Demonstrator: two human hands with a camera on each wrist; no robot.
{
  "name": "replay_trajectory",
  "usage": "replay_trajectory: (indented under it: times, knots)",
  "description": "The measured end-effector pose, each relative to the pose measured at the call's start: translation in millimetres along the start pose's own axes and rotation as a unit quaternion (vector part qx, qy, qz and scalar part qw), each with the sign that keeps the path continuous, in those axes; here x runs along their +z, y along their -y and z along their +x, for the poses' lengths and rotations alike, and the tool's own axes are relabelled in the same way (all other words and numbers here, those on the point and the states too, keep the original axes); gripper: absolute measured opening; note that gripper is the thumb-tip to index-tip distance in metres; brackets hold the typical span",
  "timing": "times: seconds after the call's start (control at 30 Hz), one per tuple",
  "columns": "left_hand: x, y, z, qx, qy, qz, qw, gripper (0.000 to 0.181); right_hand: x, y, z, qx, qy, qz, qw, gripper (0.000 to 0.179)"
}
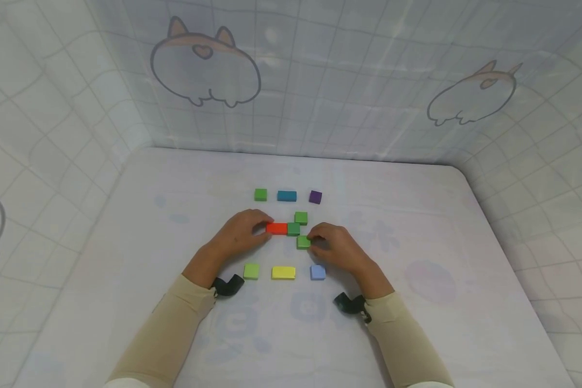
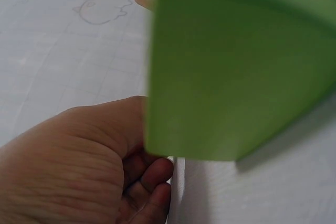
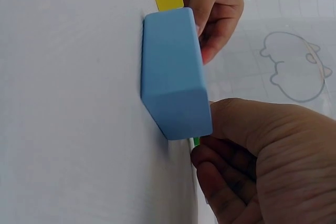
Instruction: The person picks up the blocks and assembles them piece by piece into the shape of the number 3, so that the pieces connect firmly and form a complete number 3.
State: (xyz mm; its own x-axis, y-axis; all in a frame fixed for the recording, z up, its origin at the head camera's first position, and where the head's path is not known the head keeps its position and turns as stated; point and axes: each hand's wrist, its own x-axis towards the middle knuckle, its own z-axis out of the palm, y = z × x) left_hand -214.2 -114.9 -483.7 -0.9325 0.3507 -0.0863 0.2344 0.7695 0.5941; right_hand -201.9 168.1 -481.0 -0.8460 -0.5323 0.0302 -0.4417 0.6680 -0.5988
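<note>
In the head view, my left hand (image 1: 240, 233) pinches the left end of a red block (image 1: 276, 228) between thumb and fingertips. The red block's right end meets a dark green block (image 1: 293, 229). My right hand (image 1: 338, 245) pinches a bright green block (image 1: 303, 243) by its right side, just below the dark green one. Another bright green block (image 1: 300, 217) lies just above. Close to the wrist cameras, a light green block (image 2: 236, 72) hides my left fingertips and a light blue block (image 3: 173, 61) hides part of my right fingers.
A back row holds a green block (image 1: 260, 194), a blue block (image 1: 286, 196) and a purple block (image 1: 316, 197). Nearer me, a yellow block (image 1: 283, 272) lies between the light green and light blue ones. All rest on a white-covered table (image 1: 393, 345), with patterned curtains (image 1: 330, 81) behind it.
</note>
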Motion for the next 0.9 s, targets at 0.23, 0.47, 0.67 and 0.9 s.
replay_trajectory:
  times: [0.23, 0.47, 0.67, 0.9]
  knots:
    - [0.1, 0.2, 0.8, -0.004, 0.004, -0.004, 1.0, 0.037, -0.8, 3.1, 0.8, 0.002, -0.001, 0.001, 1.0, 0.023]
    - [-0.3, 0.3, 1.6, -0.003, 0.005, 0.0, 1.0, 0.038, -0.8, 5.3, 1.9, 0.009, 0.001, -0.001, 1.0, 0.023]
    - [-0.8, 0.0, 0.9, -0.003, 0.006, 0.0, 1.0, 0.038, 0.7, 5.7, 2.4, 0.012, 0.002, 0.002, 0.9999, 0.023]
    - [0.1, 2.2, 2.5, 0.0, 0.007, 0.003, 1.0, 0.038, 2.1, 4.4, 2.5, 0.005, -0.004, 0.004, 1.0, 0.022]
